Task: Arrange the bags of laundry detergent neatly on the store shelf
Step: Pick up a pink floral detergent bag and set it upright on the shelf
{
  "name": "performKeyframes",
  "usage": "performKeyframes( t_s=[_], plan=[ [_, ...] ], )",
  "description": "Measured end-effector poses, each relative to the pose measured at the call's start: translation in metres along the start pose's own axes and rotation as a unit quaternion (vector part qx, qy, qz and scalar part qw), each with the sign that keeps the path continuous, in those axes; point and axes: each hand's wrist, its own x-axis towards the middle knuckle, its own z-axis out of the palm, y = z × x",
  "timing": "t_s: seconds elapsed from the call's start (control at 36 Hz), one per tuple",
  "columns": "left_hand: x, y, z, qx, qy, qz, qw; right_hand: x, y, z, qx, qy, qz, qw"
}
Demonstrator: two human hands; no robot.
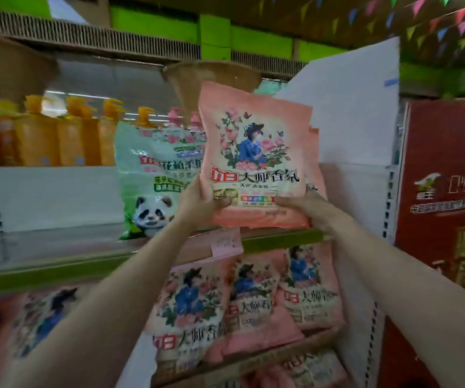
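Head view, pink bag [256, 155] upright above shelf edge [281, 239], left hand [200, 201] and right hand [307, 210] pinching its bottom corners, thumbs in front, fingers behind, green bag [152, 177] just left of left fingers

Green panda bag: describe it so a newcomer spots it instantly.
Find the green-edged middle shelf. Left of the pink floral plastic detergent bag held up in both hands stands the pale green plastic detergent bag, upright before orange bottles. Only it is green, with a panda printed low.
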Motion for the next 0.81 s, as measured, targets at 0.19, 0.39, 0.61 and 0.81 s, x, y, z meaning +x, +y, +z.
performKeyframes(
  t_s=[0.19, 0.39, 0.61, 0.81],
  plan=[
    [0.012, 0.005, 0.067, -0.099, 0.017, -0.068, 0.993, 0.025, 0.014, -0.052, -0.014, -0.006, -0.036, 0.999],
    [0.033, -0.001, 0.101, -0.035, 0.079, -0.091, 0.992, 0.049, 0.034, -0.068, -0.053, -0.004, -0.058, 0.997],
    [0.052, -0.006, 0.099, 0.083, -0.024, -0.087, 0.992, 0.083, 0.091, -0.097, -0.1, -0.034, 0.001, 0.994],
    [0.058, -0.005, 0.094, 0.151, -0.043, -0.085, 0.984, 0.06, 0.079, -0.084, -0.112, -0.016, -0.028, 0.993]
  ],
)
